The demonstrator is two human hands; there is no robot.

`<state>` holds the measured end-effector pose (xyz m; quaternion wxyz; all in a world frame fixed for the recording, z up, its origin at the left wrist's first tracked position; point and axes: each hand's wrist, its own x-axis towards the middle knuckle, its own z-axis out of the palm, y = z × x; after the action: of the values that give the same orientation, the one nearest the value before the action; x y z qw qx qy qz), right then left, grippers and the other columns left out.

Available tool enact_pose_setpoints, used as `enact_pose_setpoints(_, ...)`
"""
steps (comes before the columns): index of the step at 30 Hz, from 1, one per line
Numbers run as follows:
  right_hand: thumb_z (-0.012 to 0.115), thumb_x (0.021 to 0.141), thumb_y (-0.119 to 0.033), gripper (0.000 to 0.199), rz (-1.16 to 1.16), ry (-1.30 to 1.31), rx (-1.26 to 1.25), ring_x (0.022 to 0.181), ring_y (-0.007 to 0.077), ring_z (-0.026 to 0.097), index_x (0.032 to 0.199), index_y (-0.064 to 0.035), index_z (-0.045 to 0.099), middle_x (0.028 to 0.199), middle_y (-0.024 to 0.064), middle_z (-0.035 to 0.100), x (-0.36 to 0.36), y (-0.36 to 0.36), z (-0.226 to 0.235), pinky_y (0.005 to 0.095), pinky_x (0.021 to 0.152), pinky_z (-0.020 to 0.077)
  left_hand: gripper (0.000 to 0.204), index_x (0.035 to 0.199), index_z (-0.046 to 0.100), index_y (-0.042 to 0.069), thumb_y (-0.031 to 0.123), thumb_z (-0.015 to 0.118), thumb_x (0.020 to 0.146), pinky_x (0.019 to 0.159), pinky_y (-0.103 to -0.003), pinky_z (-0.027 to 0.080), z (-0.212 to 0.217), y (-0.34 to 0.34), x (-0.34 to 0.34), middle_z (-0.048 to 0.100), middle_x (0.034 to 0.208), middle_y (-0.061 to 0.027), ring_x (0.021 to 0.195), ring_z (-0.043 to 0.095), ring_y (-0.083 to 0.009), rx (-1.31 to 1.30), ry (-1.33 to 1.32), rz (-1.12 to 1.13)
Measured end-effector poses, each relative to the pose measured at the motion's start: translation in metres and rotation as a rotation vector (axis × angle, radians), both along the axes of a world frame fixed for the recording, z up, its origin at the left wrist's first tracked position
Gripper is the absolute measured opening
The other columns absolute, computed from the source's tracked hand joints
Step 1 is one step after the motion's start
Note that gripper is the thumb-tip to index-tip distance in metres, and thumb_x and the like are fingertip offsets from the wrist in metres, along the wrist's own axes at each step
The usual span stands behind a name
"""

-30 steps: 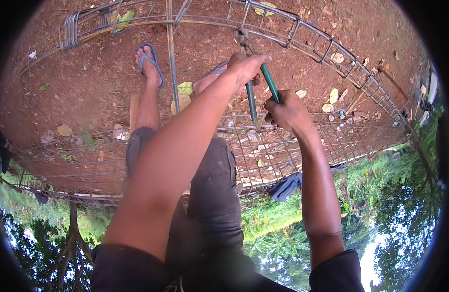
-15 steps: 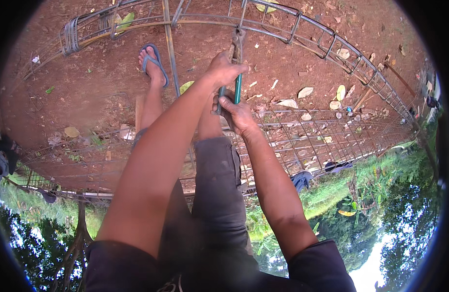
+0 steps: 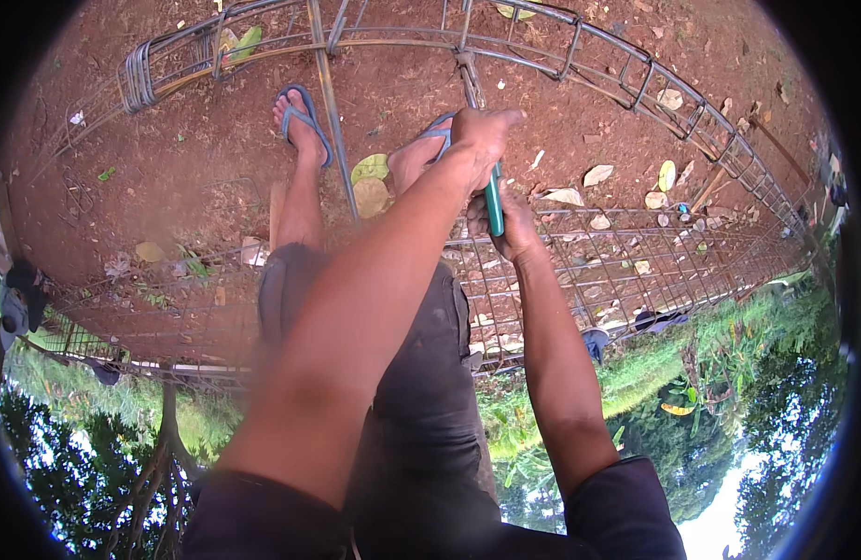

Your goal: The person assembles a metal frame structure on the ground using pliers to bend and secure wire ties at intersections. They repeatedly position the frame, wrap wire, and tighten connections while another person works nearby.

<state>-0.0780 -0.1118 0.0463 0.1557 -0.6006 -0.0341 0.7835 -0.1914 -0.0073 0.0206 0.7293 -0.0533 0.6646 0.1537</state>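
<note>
Green-handled pincers [image 3: 494, 207] stand with their metal jaws against the near bar of a rebar cage [image 3: 573, 47], where a crossbar meets it. My left hand [image 3: 485, 133] is closed around the upper part of the handles, below the jaws, with its thumb pointing right. Lower down, my right hand [image 3: 516, 227] grips the handle ends, its fingers partly hidden behind them. Whether the jaws bite on wire is too small to make out.
A loose steel rod [image 3: 326, 103] crosses under the cage beside my left sandalled foot [image 3: 303, 121]. My right foot [image 3: 419, 154] is near the pincers. Bundled wire [image 3: 135, 77] wraps the cage at left. Rusty steel mesh [image 3: 580, 257] spans behind my legs, over leaf-strewn red soil.
Both hands have shifted right, swinging the pincers' handles rightward while the jaws stay at the same bar joint. My right foot has come into view past my left forearm.
</note>
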Motion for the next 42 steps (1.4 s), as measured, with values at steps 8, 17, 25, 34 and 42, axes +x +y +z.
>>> enact_pose_setpoints(8, 0.064, 0.075, -0.018, 0.039, 0.956, -0.848, 0.306, 0.085, 0.0348, 0.066, 0.106, 0.005, 0.061, 0.086, 0.0262, 0.066, -0.019, 0.05, 0.028, 0.0408, 0.078, 0.0494, 0.043, 0.081, 0.06, -0.013, 0.026, 0.073, 0.069, 0.067, -0.038, 0.05, -0.007, 0.007, 0.029, 0.065, 0.081, -0.0242, 0.069, 0.065, -0.0283, -0.057, 0.309, -0.034)
enact_pose_setpoints(17, 0.069, 0.079, -0.019, 0.03, -0.047, 0.162, -0.191, 0.059, 0.0186, 0.058, 0.1, -0.0014, 0.057, 0.075, 0.0083, 0.06, -0.013, 0.033, 0.021, 0.0321, 0.049, 0.0444, 0.033, 0.095, 0.059, 0.003, 0.03, 0.071, 0.081, 0.065, -0.034, 0.052, 0.002, -0.012, -0.033, 0.063, 0.082, -0.0076, 0.075, 0.062, -0.0179, 0.03, -0.354, 0.337)
enact_pose_setpoints(25, 0.069, 0.08, -0.042, 0.048, -0.46, 0.381, -0.085, 0.064, 0.0179, 0.059, 0.11, -0.0079, 0.054, 0.079, 0.0085, 0.061, -0.074, -0.024, -0.013, 0.0288, 0.056, 0.0448, 0.021, 0.089, 0.065, -0.003, 0.016, 0.069, 0.081, 0.047, -0.023, 0.042, 0.012, 0.01, -0.042, 0.067, 0.077, -0.0074, 0.062, 0.062, -0.0099, 0.024, -0.111, -0.181)
enact_pose_setpoints(34, 0.058, 0.081, -0.012, 0.03, 0.293, -0.292, 0.224, 0.087, 0.0199, 0.064, 0.109, -0.0011, 0.057, 0.091, 0.0102, 0.065, -0.064, 0.028, 0.032, 0.0363, 0.076, 0.0503, 0.032, 0.071, 0.064, -0.008, 0.023, 0.069, 0.078, 0.057, -0.029, 0.05, 0.029, 0.014, -0.017, 0.067, 0.073, -0.0138, 0.063, 0.064, -0.0183, 0.038, 0.252, -0.229)
enact_pose_setpoints(42, 0.065, 0.088, -0.032, 0.045, -0.703, 0.666, -0.085, 0.073, 0.0185, 0.064, 0.12, -0.0048, 0.048, 0.087, 0.0099, 0.062, -0.053, 0.006, 0.019, 0.032, 0.058, 0.0518, 0.041, 0.108, 0.06, -0.004, 0.03, 0.06, 0.087, 0.081, -0.036, 0.047, 0.023, -0.007, -0.115, 0.065, 0.092, -0.0143, 0.079, 0.061, -0.0263, 0.63, 0.765, -0.477)
